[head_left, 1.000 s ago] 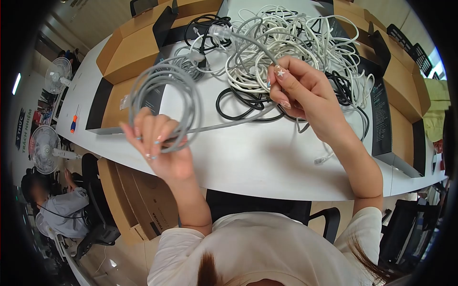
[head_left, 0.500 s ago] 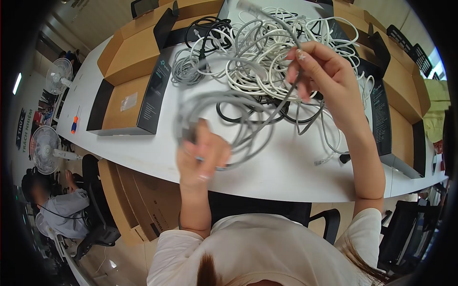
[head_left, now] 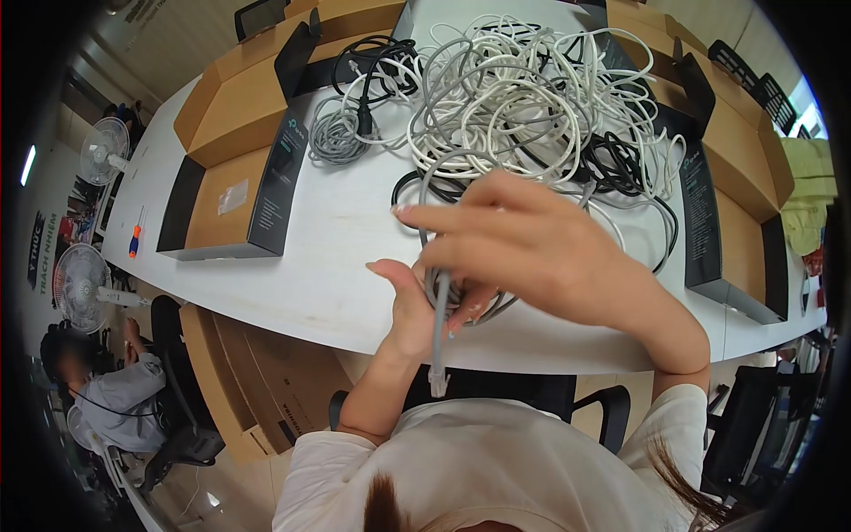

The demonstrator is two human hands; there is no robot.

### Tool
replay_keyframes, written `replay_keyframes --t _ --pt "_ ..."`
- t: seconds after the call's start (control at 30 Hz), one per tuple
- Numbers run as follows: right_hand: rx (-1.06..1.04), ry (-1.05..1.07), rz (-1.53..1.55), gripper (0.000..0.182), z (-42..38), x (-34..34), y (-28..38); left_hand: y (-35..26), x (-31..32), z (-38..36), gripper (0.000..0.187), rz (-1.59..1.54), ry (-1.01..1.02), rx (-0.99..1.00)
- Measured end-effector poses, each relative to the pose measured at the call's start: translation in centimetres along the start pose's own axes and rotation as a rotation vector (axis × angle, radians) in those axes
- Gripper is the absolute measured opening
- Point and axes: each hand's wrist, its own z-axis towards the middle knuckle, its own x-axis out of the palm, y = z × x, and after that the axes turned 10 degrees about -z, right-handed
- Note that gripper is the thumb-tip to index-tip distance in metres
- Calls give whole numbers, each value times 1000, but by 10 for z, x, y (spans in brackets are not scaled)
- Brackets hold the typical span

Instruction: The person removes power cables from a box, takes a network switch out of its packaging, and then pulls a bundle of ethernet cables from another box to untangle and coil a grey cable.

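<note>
My left hand (head_left: pixel 410 321) is palm up near the table's front edge, its thumb sticking out. Its fingers curl around a coiled grey network cable (head_left: pixel 441 306). One end of that cable hangs down toward me, with a clear plug (head_left: pixel 438 383) at its tip. From the right, my right hand (head_left: pixel 532 244) reaches across the top of the coil. Its index finger is stretched out and its other fingers bend onto the cable; its thumb is hidden. Behind both hands lies a tangled pile of white, grey and black cables (head_left: pixel 496 115).
Open cardboard boxes stand left (head_left: pixel 226 199) and right (head_left: pixel 736 213) of the pile. A grey cable coil (head_left: pixel 339 138) lies near the left box. A screwdriver (head_left: pixel 135 239) is at the table's left edge. A person (head_left: pixel 115 390) sits at far left.
My right hand has come down and left from the pile onto the coil. My left hand has moved right and turned palm up. The coil is tighter, and its plug end now hangs toward me.
</note>
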Motion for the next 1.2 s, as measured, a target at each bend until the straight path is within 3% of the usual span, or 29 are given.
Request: replay_keyframes --t 0.1,0.2,0.27,0.3,0.33,0.4,0.53,0.67,0.73,0.77,0.87,0.97,1.1,1.2 --pt "-13 50 41 38 -3 9 8 -2 5 -9 93 53 -61 104" --pt "34 124 215 40 -3 -4 5 -7 -2 -5 51 -42 200 181" --pt "64 84 138 39 -1 -10 -1 -10 -9 -9 33 -86 233 35" --pt "74 15 -20 37 1 -11 -5 -13 -12 -3 21 -284 421 -41" --pt "83 -55 -179 35 2 -11 -8 -12 -13 -4 21 -279 447 -62" --pt "95 7 -84 27 -4 -5 -21 -10 -14 -5 21 -266 506 -102" --pt "195 251 459 20 -8 -13 -40 -15 -6 -7 18 -295 505 -171" --pt "298 93 273 17 -8 -6 -34 1 0 6 15 -233 507 64" --pt "377 -37 259 16 -7 -10 -33 -3 1 3 14 -234 467 14" --pt "412 -94 258 16 -7 -15 -37 -6 -4 -2 15 -306 462 -119" --pt "501 -237 296 18 -9 -24 -46 -3 -4 -6 15 -259 402 -125" --pt "538 -373 327 22 -14 -34 -61 -1 -15 -6 17 -103 389 36" --pt "636 -288 300 22 -13 -33 -62 0 -18 -1 30 -373 394 253" --pt "718 -143 279 25 -13 -12 -58 -24 1 6 30 -654 258 387"
